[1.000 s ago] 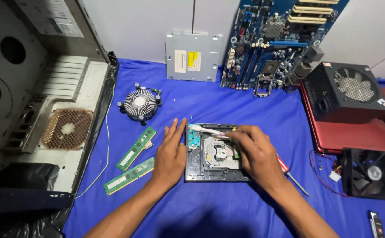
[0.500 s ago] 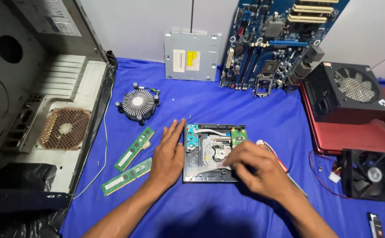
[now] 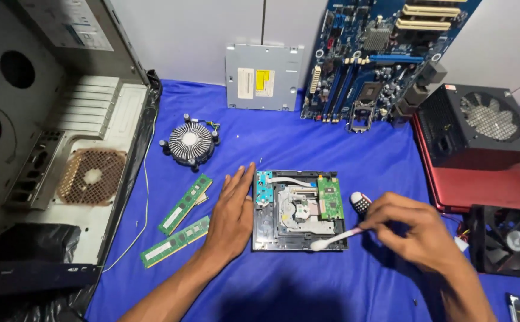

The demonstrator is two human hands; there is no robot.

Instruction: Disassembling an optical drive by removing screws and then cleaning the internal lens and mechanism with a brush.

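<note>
An opened optical drive mechanism (image 3: 298, 211) with a green circuit board lies on the blue cloth (image 3: 307, 149). My left hand (image 3: 231, 211) lies flat with fingers together, pressed against the drive's left edge. My right hand (image 3: 412, 229) is to the right of the drive and pinches a white cotton swab (image 3: 334, 240), whose tip touches the drive's lower right edge. A screwdriver handle (image 3: 360, 203) sits just right of the drive, beside my right hand.
Two green memory sticks (image 3: 179, 223) lie left of my left hand, a round heatsink fan (image 3: 191, 142) beyond them. An open computer case (image 3: 51, 149) fills the left. A motherboard (image 3: 379, 53), metal drive cover (image 3: 264, 77), power supply (image 3: 480, 128), red laptop and black fan (image 3: 510, 241) stand behind and right.
My right hand has pulled off the top of the drive to its right side and now holds the swab at the lower right corner. The left hand stays put.
</note>
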